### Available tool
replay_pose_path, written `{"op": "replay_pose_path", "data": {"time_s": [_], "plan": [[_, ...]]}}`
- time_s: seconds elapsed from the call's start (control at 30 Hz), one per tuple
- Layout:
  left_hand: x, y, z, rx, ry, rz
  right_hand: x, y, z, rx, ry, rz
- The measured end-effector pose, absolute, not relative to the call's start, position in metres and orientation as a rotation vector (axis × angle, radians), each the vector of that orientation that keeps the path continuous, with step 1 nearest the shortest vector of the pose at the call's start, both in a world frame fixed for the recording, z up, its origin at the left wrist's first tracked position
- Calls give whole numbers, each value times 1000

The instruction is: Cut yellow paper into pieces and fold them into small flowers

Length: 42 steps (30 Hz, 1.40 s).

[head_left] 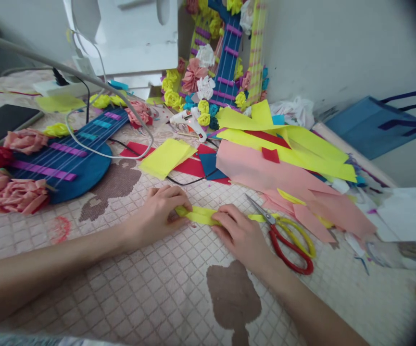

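Both hands are on a narrow folded strip of yellow paper (201,215), low over the patterned tablecloth. My left hand (164,211) pinches the strip's left end between thumb and fingers. Further along it, my right hand (234,228) grips with thumb and fingertips, and the strip's tail runs on to the right behind that hand. Scissors (271,219) with one red and one yellow handle lie just right of my right hand, blades pointing up and left. Beyond my left hand rests a small stack of yellow sheets (167,157).
Pink sheets (251,166) and yellow sheets (301,149) pile up at right. A white glue gun (190,122) lies behind them. On the left, a blue paper guitar (81,166) carries paper flowers under a looping white cable (121,157). More decorated guitars (225,62) lean on the wall.
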<state>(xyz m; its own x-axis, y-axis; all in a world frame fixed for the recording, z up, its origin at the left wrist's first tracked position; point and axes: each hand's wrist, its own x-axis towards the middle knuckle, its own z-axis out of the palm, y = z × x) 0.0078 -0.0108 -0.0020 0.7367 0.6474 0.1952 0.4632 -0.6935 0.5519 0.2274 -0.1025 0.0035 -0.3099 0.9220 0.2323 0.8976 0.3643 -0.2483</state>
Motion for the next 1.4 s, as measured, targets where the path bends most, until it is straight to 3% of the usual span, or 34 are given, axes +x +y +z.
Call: {"op": "replay_pose_path", "data": {"time_s": [1.4], "plan": [[19,-18,-1,2430,999,572,223,-101,-2,-1677,-2000,360]]}}
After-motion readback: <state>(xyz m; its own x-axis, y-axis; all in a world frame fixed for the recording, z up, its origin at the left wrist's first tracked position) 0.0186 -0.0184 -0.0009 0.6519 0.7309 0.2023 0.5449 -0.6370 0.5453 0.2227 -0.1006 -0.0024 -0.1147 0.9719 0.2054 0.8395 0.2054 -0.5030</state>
